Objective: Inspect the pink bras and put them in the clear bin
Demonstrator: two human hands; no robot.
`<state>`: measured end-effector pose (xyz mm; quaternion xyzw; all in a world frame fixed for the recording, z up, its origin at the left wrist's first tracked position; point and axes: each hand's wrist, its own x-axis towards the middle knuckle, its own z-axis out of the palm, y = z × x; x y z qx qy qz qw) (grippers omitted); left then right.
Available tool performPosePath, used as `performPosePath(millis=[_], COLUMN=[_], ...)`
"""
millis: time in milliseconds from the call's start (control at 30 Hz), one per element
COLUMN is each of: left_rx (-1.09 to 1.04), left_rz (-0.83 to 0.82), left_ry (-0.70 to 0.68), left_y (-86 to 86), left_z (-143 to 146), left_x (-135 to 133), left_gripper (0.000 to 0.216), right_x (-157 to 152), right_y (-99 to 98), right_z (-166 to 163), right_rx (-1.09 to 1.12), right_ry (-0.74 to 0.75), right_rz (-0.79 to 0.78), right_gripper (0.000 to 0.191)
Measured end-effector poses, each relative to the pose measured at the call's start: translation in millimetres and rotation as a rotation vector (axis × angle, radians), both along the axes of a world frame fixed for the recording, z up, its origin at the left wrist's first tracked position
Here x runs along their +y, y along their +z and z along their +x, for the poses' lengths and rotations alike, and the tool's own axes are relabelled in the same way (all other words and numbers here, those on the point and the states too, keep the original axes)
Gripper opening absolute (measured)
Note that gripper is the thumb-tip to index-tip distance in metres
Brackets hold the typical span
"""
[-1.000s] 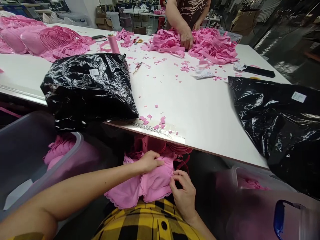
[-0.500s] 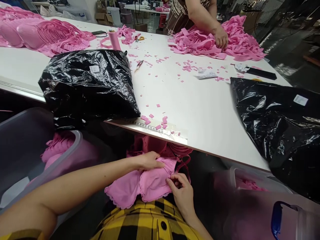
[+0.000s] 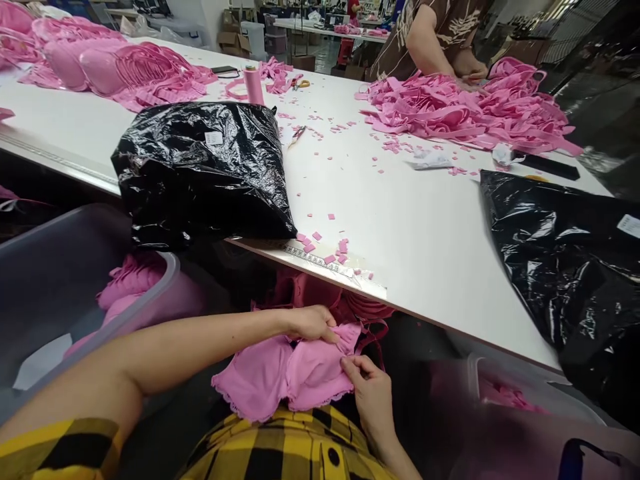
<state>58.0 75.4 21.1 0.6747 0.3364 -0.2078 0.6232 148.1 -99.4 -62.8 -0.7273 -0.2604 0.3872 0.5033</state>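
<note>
Fingers (image 3: 327, 332) of the left hand (image 3: 313, 323), bent and closed on the upper part of a pink bra (image 3: 313, 373); right hand (image 3: 371, 390), thumb and forefinger pinched together at the bra's outer edge, the other fingers curled; bra lies spread, cups upward, below the worktop's near edge and against a yellow-and-black checked shirt (image 3: 280, 447).

Surroundings, left to right: one grey bin (image 3: 173, 277), pink garments (image 3: 133, 280) and a white sheet inside; one large pile of pink moulded cups (image 3: 110, 70), on the white worktop (image 3: 415, 220); one black plastic bag (image 3: 200, 180), shiny, white label on top, overhanging the near edge; one cone of pink thread (image 3: 253, 87), upright behind the bag; one pair of scissors (image 3: 303, 84), orange-handled; printed measuring tape (image 3: 315, 257) along the near edge, pink scraps (image 3: 343, 247) lying beside and over it; one heap of pink straps (image 3: 465, 113), a co-worker's hands (image 3: 470, 65) at its far side; one long black object (image 3: 553, 167); a second black plastic bag (image 3: 565, 267), drooping over the near edge; below, one translucent bin (image 3: 480, 427), pink material inside.
</note>
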Motion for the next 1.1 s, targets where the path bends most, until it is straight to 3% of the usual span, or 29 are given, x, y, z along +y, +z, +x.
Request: performPosePath(millis=[167,300,400,600,800,900,1100], left_rx=[-0.117,-0.151,-0.157,-0.147,-0.150,-0.140,-0.064], left_rz=[0.004,-0.017,-0.033,-0.025,0.010,0.062,0.095], left_ry=[0.015,0.054,0.114,0.171,0.216,0.145,-0.175], left_y=[-11.9,-19.2,-22.7,-29.7,-26.7,-19.4,2.8], left_z=[-2.5,-4.4,-9.3,-15.7,-17.0,-17.5,3.3], left_x=[-11.9,-14.4,-7.7,-5.7,-15.0,-13.6,9.8], left_gripper=[0.036,0.035,0.039,0.048,0.043,0.037,0.027], right_x=[-3.3,-15.0,-22.4,-15.2,-5.3,-2.8,-2.6], right_y=[6.5,6.3,8.0,17.5,15.1,14.9,21.9], right_z=[-5.5,0.7,6.1,0.7,0.3,-2.0,-10.6], right_rx=[0.141,0.129,0.011,-0.290,-0.458,-0.478,-0.522], right_ry=[0.031,-0.073,-0.068,0.077,0.130,0.130,0.246], right_rz=[0.050,0.024,0.033,0.136,0.079,0.131,0.323], right_gripper=[0.025,0.028,0.027,0.018,0.014,0.016,0.014])
